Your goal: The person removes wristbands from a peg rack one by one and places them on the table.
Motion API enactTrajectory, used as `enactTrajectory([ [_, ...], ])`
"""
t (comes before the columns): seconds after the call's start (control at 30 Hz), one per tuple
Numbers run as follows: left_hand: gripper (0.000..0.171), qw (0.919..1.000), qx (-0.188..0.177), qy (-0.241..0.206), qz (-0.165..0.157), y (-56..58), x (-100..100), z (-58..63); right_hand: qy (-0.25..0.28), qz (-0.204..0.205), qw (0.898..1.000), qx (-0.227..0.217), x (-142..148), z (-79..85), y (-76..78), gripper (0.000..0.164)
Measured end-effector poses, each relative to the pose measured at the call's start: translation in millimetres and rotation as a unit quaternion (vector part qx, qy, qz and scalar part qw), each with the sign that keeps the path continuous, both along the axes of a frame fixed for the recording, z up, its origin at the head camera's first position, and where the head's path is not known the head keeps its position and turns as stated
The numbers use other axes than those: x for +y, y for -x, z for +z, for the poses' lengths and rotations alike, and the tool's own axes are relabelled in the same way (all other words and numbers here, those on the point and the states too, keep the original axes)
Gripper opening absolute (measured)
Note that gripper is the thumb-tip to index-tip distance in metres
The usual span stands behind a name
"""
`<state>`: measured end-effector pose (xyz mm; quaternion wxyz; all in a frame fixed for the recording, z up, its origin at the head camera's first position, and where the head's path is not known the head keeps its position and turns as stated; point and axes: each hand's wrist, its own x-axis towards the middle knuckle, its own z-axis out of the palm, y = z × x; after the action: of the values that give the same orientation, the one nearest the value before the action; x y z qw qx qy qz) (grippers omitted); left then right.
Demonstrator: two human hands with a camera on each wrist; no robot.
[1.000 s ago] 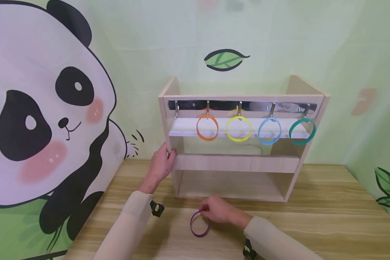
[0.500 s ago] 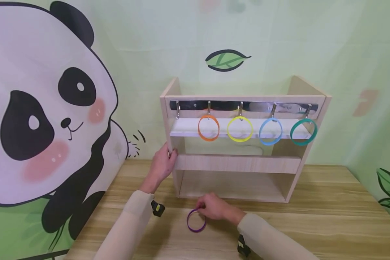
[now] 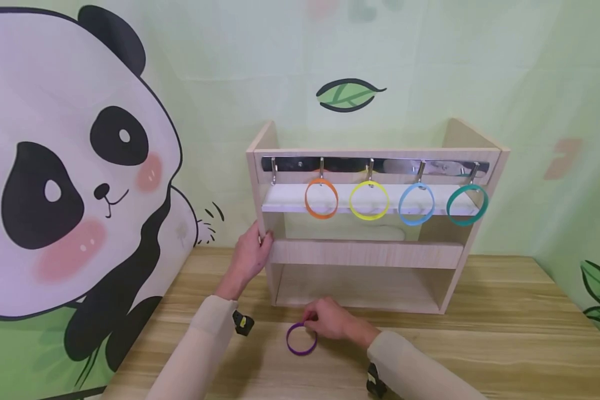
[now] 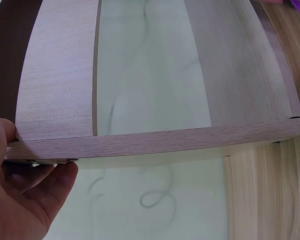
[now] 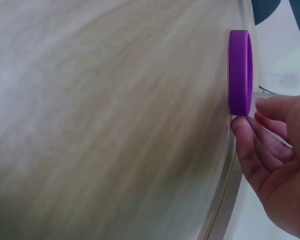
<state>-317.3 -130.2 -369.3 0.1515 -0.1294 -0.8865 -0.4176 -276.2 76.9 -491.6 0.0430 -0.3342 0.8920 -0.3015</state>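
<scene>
A purple ring (image 3: 301,339) lies flat on the wooden table in front of a wooden shelf rack (image 3: 365,254). My right hand (image 3: 330,318) is at the ring's far right edge. In the right wrist view a fingertip meets the bottom of the purple ring (image 5: 239,75), while the thumb stands slightly apart from it. My left hand (image 3: 250,253) grips the rack's left side panel, thumb at the front edge and fingers behind. The left wrist view shows that hand (image 4: 25,185) around the panel (image 4: 155,142).
Orange (image 3: 307,203), yellow (image 3: 351,205), light blue (image 3: 401,208) and teal (image 3: 450,208) rings hang from hooks on a metal strip (image 3: 347,164). The leftmost hook (image 3: 274,172) is bare. A panda-printed backdrop (image 3: 220,83) stands behind the table (image 3: 505,322).
The right hand has moved slightly left with the purple ring, which has gone from tilted up to flat on the table. The left hand keeps its grip on the rack.
</scene>
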Motion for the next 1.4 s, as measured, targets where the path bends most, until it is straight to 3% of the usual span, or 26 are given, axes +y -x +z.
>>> enactTrajectory([
  [0.13, 0.038, 1.0000, 0.003, 0.000, 0.004, 0.2, -0.2, -1.0, 0.013, 0.003, 1.000, 0.005, 4.2, 4.2, -2.8, 0.005],
  [0.37, 0.038, 1.0000, 0.004, 0.000, 0.006, -0.3, 0.3, -1.1, 0.032, -0.008, 0.999, -0.024, 16.7, 19.1, -9.7, 0.008],
  [0.8, 0.036, 0.9999, 0.016, 0.001, -0.001, -0.1, -0.3, -0.3, 0.083, -0.007, 0.996, 0.032, 33.6, 48.0, -22.1, 0.007],
  [1.13, 0.036, 0.9998, 0.017, 0.005, 0.003, -0.4, -1.2, -0.9, 0.110, -0.017, 0.991, 0.069, 44.5, 78.1, -29.2, 0.009],
  [1.4, 0.037, 0.9999, 0.010, -0.002, -0.001, -0.8, -0.3, -0.4, 0.132, -0.038, 0.987, 0.080, 54.0, 117.9, -34.1, 0.007],
])
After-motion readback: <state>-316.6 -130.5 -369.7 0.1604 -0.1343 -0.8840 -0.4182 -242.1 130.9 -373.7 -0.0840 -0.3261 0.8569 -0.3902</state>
